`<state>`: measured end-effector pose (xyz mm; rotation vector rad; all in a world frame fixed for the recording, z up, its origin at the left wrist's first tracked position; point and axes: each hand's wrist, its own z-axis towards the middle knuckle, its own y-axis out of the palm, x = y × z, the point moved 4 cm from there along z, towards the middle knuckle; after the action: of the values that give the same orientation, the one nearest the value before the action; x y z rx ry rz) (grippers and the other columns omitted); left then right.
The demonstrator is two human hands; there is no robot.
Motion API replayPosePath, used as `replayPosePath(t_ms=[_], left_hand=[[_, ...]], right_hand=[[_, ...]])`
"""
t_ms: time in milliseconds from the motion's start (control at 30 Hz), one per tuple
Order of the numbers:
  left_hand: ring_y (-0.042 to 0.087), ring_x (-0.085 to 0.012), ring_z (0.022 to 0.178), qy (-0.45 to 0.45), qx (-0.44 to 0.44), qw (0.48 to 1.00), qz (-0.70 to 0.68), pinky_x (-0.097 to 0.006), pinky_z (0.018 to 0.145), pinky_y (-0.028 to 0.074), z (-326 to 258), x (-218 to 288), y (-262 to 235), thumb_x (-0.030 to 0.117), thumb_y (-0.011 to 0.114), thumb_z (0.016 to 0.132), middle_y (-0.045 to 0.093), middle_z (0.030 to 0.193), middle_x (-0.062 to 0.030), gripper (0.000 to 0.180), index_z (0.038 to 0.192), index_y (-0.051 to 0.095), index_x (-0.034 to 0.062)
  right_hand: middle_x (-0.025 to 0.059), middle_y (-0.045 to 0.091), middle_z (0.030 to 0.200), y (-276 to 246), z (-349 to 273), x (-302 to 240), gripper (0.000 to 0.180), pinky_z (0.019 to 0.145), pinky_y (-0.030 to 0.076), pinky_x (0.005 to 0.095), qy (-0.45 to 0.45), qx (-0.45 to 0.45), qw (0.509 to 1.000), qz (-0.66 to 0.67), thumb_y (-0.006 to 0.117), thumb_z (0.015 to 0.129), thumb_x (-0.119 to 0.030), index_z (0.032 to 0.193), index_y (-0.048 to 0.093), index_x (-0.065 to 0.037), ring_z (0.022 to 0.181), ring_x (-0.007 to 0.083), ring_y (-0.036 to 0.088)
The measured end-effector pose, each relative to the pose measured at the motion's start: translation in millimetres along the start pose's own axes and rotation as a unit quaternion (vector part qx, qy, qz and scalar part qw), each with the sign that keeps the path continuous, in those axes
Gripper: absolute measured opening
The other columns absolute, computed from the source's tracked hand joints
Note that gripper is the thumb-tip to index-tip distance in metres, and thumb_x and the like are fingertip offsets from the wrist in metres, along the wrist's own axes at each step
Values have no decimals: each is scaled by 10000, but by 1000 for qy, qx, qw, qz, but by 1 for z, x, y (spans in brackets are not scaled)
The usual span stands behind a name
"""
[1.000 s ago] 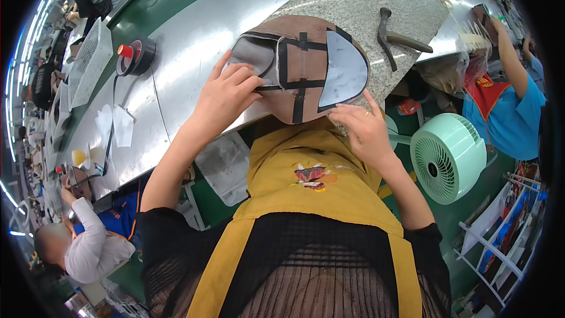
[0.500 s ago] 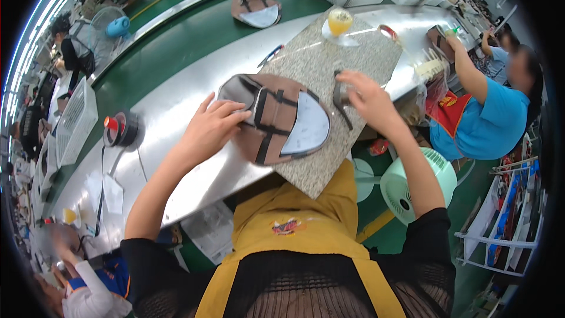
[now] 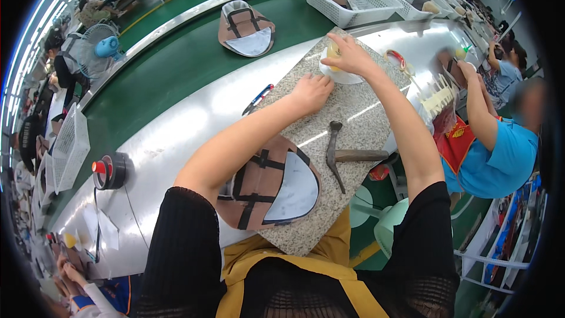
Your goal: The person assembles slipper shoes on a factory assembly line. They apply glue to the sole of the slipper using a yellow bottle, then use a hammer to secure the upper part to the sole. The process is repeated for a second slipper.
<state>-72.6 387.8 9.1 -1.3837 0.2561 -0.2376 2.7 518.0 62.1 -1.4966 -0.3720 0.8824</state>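
Your right hand (image 3: 354, 56) arches over the yellow jar (image 3: 333, 50), thumb and fingers parted around it, though whether they grip it can't be told. Your left hand (image 3: 313, 92), palm down and loosely curled, appears to hold nothing beside the white dish (image 3: 351, 79); the brown bag (image 3: 291, 193) lies under your left forearm.

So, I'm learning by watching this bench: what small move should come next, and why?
Perhaps steady the white base with the left hand: its fingertips are close by the base's edge, and the right hand is at the yellow pot standing on it.
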Motion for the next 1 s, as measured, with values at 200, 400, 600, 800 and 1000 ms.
replayPosePath(t_ms=[200,400,600,800,1000], left_hand=[[531,-235,1096,13,43,997,57,-444,1008,383,12,8,13,130,498,826,554,1077,-80,333,1141,542,33],[561,-260,1061,26,2,997,68,-420,988,407,20,8,8,111,528,803,566,1073,-97,308,1098,566,29],[611,-377,988,-68,-51,994,-67,-454,806,517,6,-24,2,60,517,798,534,1155,-189,345,1139,535,16],[560,-305,1090,-36,-87,990,-106,-437,986,403,-92,-11,-78,284,554,897,583,1157,-127,343,1208,592,146],[418,-279,1297,-43,-151,985,-75,-463,1110,270,-199,-15,-124,438,662,810,489,1379,-107,424,1169,666,213]], right_hand=[[213,540,1209,-1,-1,43,855,926,460,389,-28,51,980,192,747,720,-490,1388,401,-83,1112,324,552],[126,572,1174,-58,-46,78,522,867,551,353,145,105,791,584,647,867,-409,1219,505,-51,1035,232,605],[117,567,1184,-75,-130,9,505,880,555,390,117,5,677,727,586,918,-402,1224,495,-11,1080,228,587],[87,526,1281,-51,-230,-47,565,893,535,381,127,-115,726,666,502,956,-420,1390,403,-72,1157,196,551],[123,494,1233,-25,-260,-133,694,943,439,332,-66,-37,923,378,747,779,-225,1365,408,-73,1095,226,545]])
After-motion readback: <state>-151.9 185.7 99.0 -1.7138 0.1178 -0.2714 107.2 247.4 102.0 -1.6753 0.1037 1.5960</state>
